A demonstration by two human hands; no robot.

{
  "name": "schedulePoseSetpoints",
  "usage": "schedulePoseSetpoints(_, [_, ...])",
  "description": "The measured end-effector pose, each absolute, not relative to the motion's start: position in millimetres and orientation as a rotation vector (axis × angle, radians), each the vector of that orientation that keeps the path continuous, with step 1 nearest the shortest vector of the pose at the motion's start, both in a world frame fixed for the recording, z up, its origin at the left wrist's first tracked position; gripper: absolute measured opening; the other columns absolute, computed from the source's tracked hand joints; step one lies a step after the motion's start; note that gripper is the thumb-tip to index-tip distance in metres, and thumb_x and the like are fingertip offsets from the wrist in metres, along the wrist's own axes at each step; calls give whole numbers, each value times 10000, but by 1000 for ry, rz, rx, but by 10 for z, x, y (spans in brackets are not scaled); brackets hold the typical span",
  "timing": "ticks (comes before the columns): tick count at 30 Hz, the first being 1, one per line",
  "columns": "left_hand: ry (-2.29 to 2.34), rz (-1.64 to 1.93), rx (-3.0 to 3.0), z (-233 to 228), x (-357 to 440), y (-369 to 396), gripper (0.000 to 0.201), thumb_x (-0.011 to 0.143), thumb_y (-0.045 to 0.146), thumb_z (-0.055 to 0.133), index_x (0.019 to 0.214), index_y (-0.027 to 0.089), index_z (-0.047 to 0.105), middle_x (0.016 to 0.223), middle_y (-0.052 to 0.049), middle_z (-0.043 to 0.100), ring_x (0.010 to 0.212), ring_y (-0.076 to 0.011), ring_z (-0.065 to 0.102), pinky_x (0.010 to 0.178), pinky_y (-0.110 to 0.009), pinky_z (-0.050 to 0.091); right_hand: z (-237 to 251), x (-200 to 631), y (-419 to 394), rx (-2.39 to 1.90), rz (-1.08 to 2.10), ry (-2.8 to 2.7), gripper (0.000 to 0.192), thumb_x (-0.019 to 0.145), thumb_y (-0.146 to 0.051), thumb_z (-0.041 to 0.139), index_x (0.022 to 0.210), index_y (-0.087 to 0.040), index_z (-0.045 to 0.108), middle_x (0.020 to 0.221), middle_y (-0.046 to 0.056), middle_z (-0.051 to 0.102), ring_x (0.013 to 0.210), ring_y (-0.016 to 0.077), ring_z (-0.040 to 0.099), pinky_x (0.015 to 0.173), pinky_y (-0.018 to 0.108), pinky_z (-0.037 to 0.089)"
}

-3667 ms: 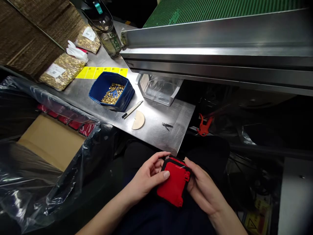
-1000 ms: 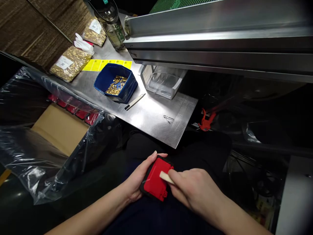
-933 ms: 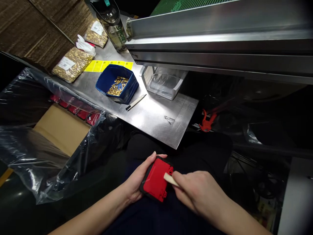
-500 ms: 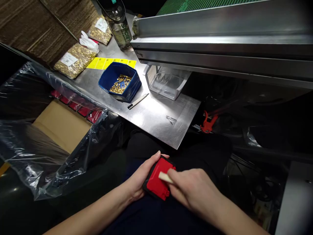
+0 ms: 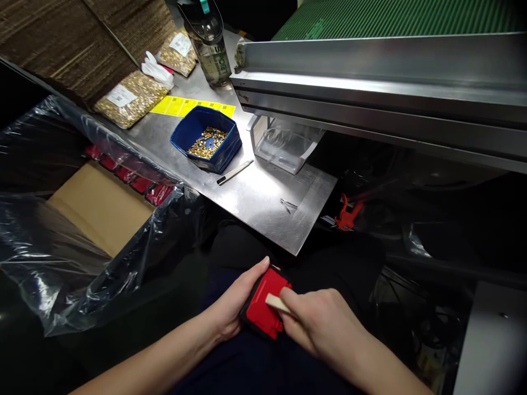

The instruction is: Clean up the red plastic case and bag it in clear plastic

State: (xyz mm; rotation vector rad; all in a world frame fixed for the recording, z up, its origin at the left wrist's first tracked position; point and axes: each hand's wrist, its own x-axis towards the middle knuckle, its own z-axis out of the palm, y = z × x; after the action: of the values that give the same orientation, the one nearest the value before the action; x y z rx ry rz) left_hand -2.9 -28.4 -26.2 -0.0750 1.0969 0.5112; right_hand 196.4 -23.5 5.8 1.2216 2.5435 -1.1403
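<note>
My left hand (image 5: 237,299) grips a red and black plastic case (image 5: 262,300) by its left side, over my lap. The case's red face points up, with small hinge-like lugs along its right edge. In my right hand (image 5: 317,318) is a pale, flat-ended stick (image 5: 276,303), held in a closed grip. The stick's end rests on or just over the red face; I cannot tell whether it touches. My right fingers cover the rest of the stick and part of the case's right edge.
On the metal table (image 5: 263,214) stand a blue bin (image 5: 230,145) of small brass-coloured parts, a marker pen (image 5: 234,172), small nippers (image 5: 286,205), a clear tray (image 5: 284,148) and a bottle (image 5: 214,60). A plastic-lined box (image 5: 102,208) holds red items, left. A metal conveyor frame (image 5: 370,104) crosses the upper right.
The view has shifted slightly. Both hands keep their hold on the case and the stick, and the stick's tip sits at nearly the same place on the red face.
</note>
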Motion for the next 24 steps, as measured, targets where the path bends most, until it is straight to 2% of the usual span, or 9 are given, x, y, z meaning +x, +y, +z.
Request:
schedulePoseSetpoints(3, [1108,516,-66,-251,-46,-295,508,919,645,636,1046,158,705,873,-83,746,774,-197,703,705,-272,566,60,1944,-254,1212,-1156,2551,77,973,-195,512,932,-251,546,687,-53,707,544,148,665,531,304,219])
schedulePoseSetpoints(6, [1136,539,-18,-240,-60,-298,490,924,625,642,1079,163,692,938,-104,763,831,-207,711,746,-273,567,45,1926,-266,1181,-1172,2581,78,968,-198,511,928,-255,545,698,-51,710,559,155,674,530,306,222])
schedulePoseSetpoints(10, [1169,527,-30,-244,-76,-305,482,923,616,647,1110,173,682,910,-87,748,770,-193,696,696,-266,557,-8,1934,-289,1248,-1153,2557,71,989,-228,503,940,-250,549,686,-45,707,546,159,666,527,313,207])
schedulePoseSetpoints(14, [1183,545,-2,-242,-77,-297,515,920,646,633,1134,179,666,989,-114,749,869,-226,713,765,-300,575,-11,1938,-310,1209,-1154,2586,61,947,-195,525,924,-248,545,687,-46,708,547,154,664,528,307,201])
schedulePoseSetpoints(18, [1184,507,5,-247,-62,-271,491,910,633,655,1100,181,674,932,-90,735,789,-200,696,706,-279,564,44,1924,-265,1245,-1127,2493,63,945,-193,550,906,-243,546,692,-47,720,550,145,665,530,305,187])
schedulePoseSetpoints(24, [1183,492,29,-277,-64,-224,479,909,610,670,1128,184,664,957,-94,750,811,-207,708,729,-289,573,68,1937,-240,1283,-1139,2473,46,958,-221,548,926,-255,547,707,-57,724,567,143,673,531,305,191])
